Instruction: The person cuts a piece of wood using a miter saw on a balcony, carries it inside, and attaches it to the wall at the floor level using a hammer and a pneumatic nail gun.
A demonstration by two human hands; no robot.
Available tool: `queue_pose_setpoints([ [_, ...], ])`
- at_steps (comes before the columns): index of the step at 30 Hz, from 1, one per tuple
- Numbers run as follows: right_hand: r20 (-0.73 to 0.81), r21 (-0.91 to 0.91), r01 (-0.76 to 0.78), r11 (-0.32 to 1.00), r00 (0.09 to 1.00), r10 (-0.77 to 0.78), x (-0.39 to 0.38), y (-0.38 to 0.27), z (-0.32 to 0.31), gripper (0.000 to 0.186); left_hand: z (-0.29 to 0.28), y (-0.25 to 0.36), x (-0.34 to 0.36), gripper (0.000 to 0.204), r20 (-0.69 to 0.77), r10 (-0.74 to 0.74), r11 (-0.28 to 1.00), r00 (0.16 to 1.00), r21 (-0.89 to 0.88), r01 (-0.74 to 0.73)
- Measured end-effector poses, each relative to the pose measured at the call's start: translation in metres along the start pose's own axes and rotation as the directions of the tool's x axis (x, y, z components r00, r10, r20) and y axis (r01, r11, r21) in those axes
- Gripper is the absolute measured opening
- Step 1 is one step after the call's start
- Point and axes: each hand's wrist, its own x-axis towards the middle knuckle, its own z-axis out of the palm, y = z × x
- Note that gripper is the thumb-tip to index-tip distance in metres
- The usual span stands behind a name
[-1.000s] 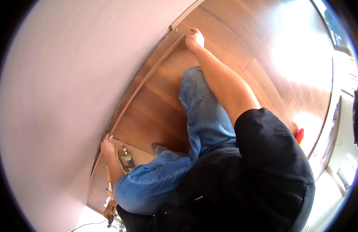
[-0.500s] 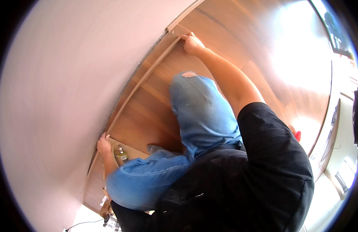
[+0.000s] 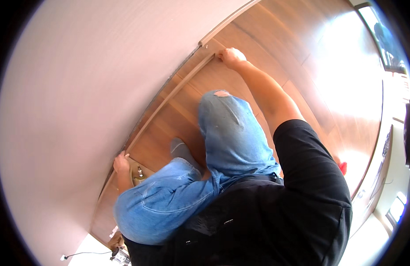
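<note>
A long, thin wooden trim strip runs along the foot of the wall, slightly away from it, above the wood floor. My right hand is at its far end, fingers curled in and fingertips at the strip's tip. Lower left, my left hand grips the strip close to the wall, thumb on top. Beyond the far end, another trim piece sits against the wall, with a short gap between the two. A dark seam shows at the wall's base beside the strip.
Beside my left forearm, a small bottle with a metal tip is partly hidden by my bent leg. My grey-socked foot rests near the strip. A cable and a clear container lie lower left. The pale wall rises on the left.
My right hand's fingers have curled from a stretched pose at the strip's end. My socked foot has come forward into view, and my leg now covers more of the bottle. The left hand keeps its grip.
</note>
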Motion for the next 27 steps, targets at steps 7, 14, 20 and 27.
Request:
queue_pose_setpoints([
  [7,-0.257,0.105,0.222,0.969,0.948,-0.189,0.014,0.028,0.020,0.032,0.021,-0.008,0.002,0.039,-0.045,0.021,1.000,0.999,-0.019,-0.022],
  [14,0.036,0.015,0.315,0.949,0.948,-0.315,0.050,0.013,0.007,0.033,0.031,-0.022,0.003,0.038,-0.125,0.070,0.996,0.990,-0.044,-0.076],
  [20,0.221,0.021,0.401,0.916,0.892,-0.395,0.070,0.019,-0.011,0.027,0.034,-0.021,0.005,0.040,-0.109,0.070,0.997,0.992,-0.011,-0.071],
  [27,0.188,-0.015,0.480,0.877,0.863,-0.469,0.065,0.020,-0.009,0.020,0.033,-0.029,0.000,0.038,-0.147,0.105,0.992,0.984,-0.060,-0.115],
])
